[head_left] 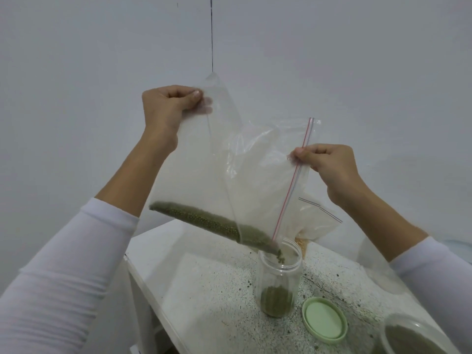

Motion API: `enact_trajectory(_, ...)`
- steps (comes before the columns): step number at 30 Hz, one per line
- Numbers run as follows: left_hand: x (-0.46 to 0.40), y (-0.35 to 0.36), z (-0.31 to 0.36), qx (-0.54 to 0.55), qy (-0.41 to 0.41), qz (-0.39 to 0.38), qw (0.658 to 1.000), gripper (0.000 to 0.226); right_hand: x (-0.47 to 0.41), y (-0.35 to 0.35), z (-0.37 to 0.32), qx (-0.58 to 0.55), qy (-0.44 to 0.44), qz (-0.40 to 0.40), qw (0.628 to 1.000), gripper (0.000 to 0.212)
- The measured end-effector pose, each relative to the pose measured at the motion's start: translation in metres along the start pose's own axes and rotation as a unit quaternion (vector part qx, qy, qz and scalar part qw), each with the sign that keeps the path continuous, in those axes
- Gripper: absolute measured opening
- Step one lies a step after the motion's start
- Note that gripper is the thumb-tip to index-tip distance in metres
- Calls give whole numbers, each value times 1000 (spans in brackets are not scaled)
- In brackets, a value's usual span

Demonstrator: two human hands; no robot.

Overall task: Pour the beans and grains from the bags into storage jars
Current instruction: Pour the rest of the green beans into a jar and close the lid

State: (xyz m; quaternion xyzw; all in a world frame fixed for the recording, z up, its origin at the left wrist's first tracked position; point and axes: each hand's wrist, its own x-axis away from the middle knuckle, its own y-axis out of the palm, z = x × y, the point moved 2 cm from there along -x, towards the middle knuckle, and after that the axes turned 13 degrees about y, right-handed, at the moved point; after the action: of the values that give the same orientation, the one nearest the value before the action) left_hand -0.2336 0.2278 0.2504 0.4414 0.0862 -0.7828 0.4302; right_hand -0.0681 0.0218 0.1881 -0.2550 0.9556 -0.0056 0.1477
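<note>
Pouring now, the bag (245,159) hangs over the jar (279,274) at 5 o'clock from centre, beans (204,219) sliding out its low corner. Left hand (166,106) pinches the upper corner, right hand (324,162) pinches the zip edge; both sets of fingers are curled tight. Film looks limp, light and slippery, so corner grips seem best. A second jar (408,335) at 4 o'clock is cut off; the lid (324,320) lies between.

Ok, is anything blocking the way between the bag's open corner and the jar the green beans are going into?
Nothing visible does. The jar stands open, its green lid lying off on the table beside it. The bag, pinched by the left hand and right hand, has its corner at the mouth, and green beans fall straight in.
</note>
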Motion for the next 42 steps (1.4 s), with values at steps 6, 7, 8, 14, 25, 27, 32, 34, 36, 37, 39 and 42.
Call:
enact_trajectory(6, 1, 0, 0, -11, -5, -2, 1000, 7, -3, 2, -1, 6, 5, -8, 1000, 14)
enact_trajectory(7, 1, -1, -1, -4, -5, 6, 1000, 8, -3, 1, -1, 4, 6, -3, 1000, 14)
enact_trajectory(8, 0, -3, -2, 6, -4, 17, 1000, 8, -4, 0, -1, -1, 3, 5, 1000, 14)
enact_trajectory(14, 2, -5, -4, -6, -4, 6, 1000, 8, -4, 3, -1, 5, 8, -6, 1000, 14)
enact_trajectory(25, 3, -8, -6, -7, -4, 12, 1000, 5, -4, 4, 0, 0, -3, -5, 1000, 12)
enact_trajectory(27, 5, -7, -7, -12, -10, 5, 1000, 4, -4, 6, 3, 9, 5, -16, 1000, 12)
enact_trajectory(32, 4, -5, -6, -8, -7, 18, 1000, 9, -8, 0, 2, -12, -3, 8, 1000, 11)
enact_trajectory(34, 6, -4, -7, -16, -10, 5, 1000, 10, -7, 4, 7, 6, 5, -9, 1000, 11)
enact_trajectory(36, 6, -4, -10, -12, -6, 8, 1000, 9, -7, 5, 9, 8, 7, -2, 1000, 11)
enact_trajectory(37, 5, -5, -10, -8, -6, 13, 1000, 9, -8, 3, 9, 1, 6, 7, 1000, 11)
enact_trajectory(39, 4, -5, -11, -6, -8, 18, 1000, 9, -9, 2, 7, -9, 2, 14, 1000, 10)
enact_trajectory(42, 5, -3, -12, -10, -6, 5, 1000, 10, -7, 5, 8, 4, 2, -7, 1000, 13)
